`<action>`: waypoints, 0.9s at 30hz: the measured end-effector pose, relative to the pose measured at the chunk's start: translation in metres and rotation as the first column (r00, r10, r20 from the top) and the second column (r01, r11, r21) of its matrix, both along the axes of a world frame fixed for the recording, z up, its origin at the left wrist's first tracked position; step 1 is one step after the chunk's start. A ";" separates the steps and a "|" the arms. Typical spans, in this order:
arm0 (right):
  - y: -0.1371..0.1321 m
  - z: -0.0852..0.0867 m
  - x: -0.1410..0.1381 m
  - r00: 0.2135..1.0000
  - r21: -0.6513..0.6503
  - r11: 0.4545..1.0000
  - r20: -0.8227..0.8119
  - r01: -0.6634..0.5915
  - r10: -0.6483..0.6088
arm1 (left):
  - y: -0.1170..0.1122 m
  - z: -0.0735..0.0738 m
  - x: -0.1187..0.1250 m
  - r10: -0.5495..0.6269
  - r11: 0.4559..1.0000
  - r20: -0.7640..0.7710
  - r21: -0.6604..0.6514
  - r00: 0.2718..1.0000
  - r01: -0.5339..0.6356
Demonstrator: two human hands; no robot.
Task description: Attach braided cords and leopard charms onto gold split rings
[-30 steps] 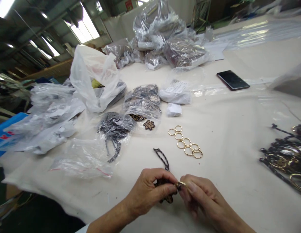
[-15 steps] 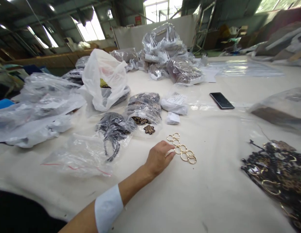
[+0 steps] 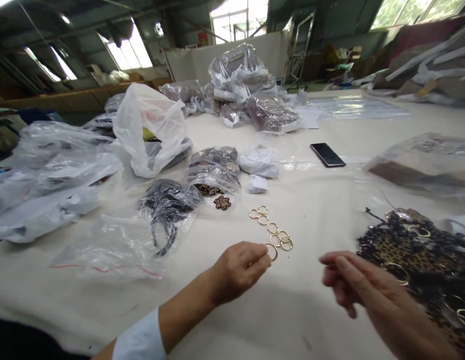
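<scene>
My left hand [image 3: 240, 270] pinches a gold ring [image 3: 273, 252] between thumb and fingers, just above the white table. Beyond it lies a cluster of several gold rings [image 3: 273, 228], some overlapping. My right hand [image 3: 362, 282] hangs over the table to the right, slightly blurred, fingers partly curled and apart, with nothing visible in it. Beside it on the right is a pile of black cords with leopard-print pieces and gold rings [image 3: 408, 250]. A leopard-print flower patch [image 3: 222, 202] lies by the mouth of a clear bag of similar patches [image 3: 213, 167].
A clear bag of black cords [image 3: 166, 200] and a flat plastic bag [image 3: 108, 250] lie to the left. A phone [image 3: 327, 155] rests toward the right. Wrapped bundles [image 3: 243, 75] are stacked at the back. A white plastic bag [image 3: 147, 127] stands open at back left.
My left hand has lifted one ring from the cluster and drawn it nearer to me. My right hand has come into view from the right. The camera view has shifted slightly.
</scene>
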State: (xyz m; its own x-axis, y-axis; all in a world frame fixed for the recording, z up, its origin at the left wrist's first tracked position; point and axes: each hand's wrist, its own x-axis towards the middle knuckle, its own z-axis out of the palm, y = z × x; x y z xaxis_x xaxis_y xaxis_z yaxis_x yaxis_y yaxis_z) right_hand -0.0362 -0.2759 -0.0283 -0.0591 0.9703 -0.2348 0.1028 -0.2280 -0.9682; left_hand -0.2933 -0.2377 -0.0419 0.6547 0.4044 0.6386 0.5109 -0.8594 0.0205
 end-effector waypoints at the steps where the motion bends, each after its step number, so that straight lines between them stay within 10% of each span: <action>1: 0.003 0.001 -0.023 0.989 -0.071 0.993 -0.119 -0.099 0.090 | -0.007 0.006 -0.001 -0.020 1.000 0.011 -0.011 1.000 0.020; 8: 0.016 -0.011 -0.093 0.861 -0.084 0.927 -0.408 -0.366 0.304 | -0.028 0.009 -0.013 -0.036 0.957 0.054 -0.285 0.998 0.050; 15: 0.013 -0.027 -0.099 0.872 -0.011 0.918 -0.317 -0.396 0.373 | -0.031 0.009 -0.014 0.354 0.753 0.319 -0.655 0.879 -0.066; 22: 0.009 -0.038 -0.108 0.853 -0.078 0.896 -0.352 -0.438 0.386 | -0.032 0.004 -0.015 0.247 0.802 0.220 -0.593 0.944 -0.072; 27: 0.009 -0.041 -0.108 0.882 -0.046 0.924 -0.319 -0.381 0.348 | -0.031 -0.002 -0.014 0.290 0.726 0.278 -0.687 0.916 -0.021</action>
State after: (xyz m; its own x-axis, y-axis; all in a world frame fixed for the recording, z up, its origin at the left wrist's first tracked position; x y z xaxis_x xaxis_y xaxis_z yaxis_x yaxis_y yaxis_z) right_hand -0.1445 -0.2672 -0.0689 -0.4869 0.8376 -0.2478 -0.0924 -0.3315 -0.9389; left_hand -0.3076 -0.2683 -0.0441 0.3347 0.8816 0.3329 0.4778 -0.4632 0.7464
